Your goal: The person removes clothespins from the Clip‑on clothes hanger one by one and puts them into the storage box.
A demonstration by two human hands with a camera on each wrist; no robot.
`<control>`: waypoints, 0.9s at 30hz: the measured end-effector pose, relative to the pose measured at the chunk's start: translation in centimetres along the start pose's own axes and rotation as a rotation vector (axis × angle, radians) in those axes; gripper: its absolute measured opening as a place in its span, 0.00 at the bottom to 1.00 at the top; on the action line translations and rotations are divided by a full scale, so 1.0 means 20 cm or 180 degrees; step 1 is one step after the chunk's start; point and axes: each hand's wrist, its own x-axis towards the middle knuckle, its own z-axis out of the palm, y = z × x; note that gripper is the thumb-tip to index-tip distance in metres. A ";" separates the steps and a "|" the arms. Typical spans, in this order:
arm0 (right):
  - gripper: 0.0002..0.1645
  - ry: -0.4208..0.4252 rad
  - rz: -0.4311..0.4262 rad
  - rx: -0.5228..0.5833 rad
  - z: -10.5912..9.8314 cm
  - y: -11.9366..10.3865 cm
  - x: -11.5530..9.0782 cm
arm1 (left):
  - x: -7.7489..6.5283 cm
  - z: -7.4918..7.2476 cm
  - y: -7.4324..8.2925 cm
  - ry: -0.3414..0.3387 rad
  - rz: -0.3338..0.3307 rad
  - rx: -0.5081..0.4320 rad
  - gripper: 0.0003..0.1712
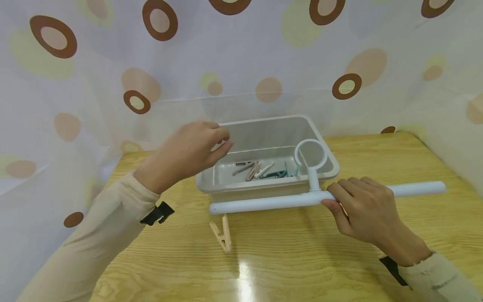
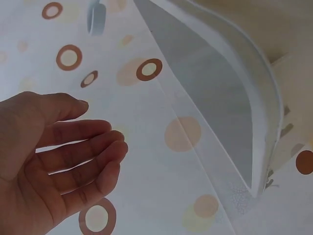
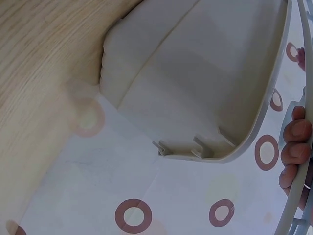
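Observation:
My right hand (image 1: 364,212) grips a white bar hanger (image 1: 260,204) with a round hook (image 1: 318,164) that points up. The bar lies crosswise in front of a grey plastic bin (image 1: 256,193), and the hook overlaps the bin's right part in the head view. In the right wrist view, curled fingers (image 3: 297,139) wrap the bar. My left hand (image 1: 188,151) hovers by the bin's left rim with nothing in it, its fingers loosely bent and apart from the thumb in the left wrist view. A beige clothespin (image 1: 222,238) stands below the bar's left end.
Several clothespins (image 1: 277,174) in grey, pink, white and teal lie on the bin's floor. The bin stands on a wood-grain table (image 1: 283,260). Behind it hangs a white curtain (image 1: 234,58) with brown and peach circles, which also closes off both sides.

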 end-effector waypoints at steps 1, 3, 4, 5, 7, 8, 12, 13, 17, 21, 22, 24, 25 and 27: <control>0.33 0.0015 -0.0004 -0.0011 0.00 0.00 0.00 | -0.02 0.01 0.01 0.0049 0.0011 -0.0010 0.08; 0.33 0.0055 -0.0002 -0.0031 -0.01 0.01 0.00 | -0.05 0.02 0.02 0.0127 0.0013 -0.0033 0.08; 0.34 0.0080 0.0002 -0.0043 -0.01 0.01 0.00 | -0.06 0.02 0.03 0.0168 0.0020 -0.0051 0.07; 0.34 0.0107 0.0005 -0.0053 -0.01 0.01 0.00 | -0.07 0.03 0.04 0.0202 0.0022 -0.0068 0.07; 0.33 0.0147 0.0013 -0.0069 -0.01 0.01 0.00 | -0.10 0.04 0.05 0.0245 -0.0002 -0.0112 0.07; 0.33 0.0164 0.0018 -0.0067 -0.01 0.02 0.00 | -0.12 0.05 0.06 0.0258 -0.0024 -0.0141 0.07; 0.33 0.0184 0.0027 -0.0055 -0.01 0.02 -0.01 | -0.19 0.08 0.09 0.0292 -0.0120 -0.0253 0.06; 0.33 0.0185 0.0028 -0.0052 -0.01 0.02 -0.01 | -0.21 0.09 0.10 0.0312 -0.0138 -0.0274 0.06; 0.32 0.0169 0.0029 -0.0046 -0.01 0.02 0.00 | -0.27 0.13 0.11 0.0379 -0.0209 -0.0342 0.06; 0.32 0.0139 0.0014 -0.0036 0.00 0.02 0.00 | -0.34 0.16 0.12 0.0365 -0.0342 -0.0424 0.06; 0.32 0.0138 0.0012 -0.0036 0.00 0.01 0.00 | -0.35 0.17 0.12 0.0357 -0.0367 -0.0445 0.06; 0.32 0.0137 0.0014 -0.0040 0.00 0.01 0.00 | -0.37 0.18 0.12 0.0344 -0.0400 -0.0473 0.06; 0.33 0.0149 0.0016 -0.0043 0.00 0.01 0.01 | -0.39 0.19 0.12 0.0337 -0.0415 -0.0477 0.06; 0.33 0.0181 0.0024 -0.0054 -0.01 0.01 0.01 | -0.41 0.20 0.12 0.0344 -0.0439 -0.0496 0.05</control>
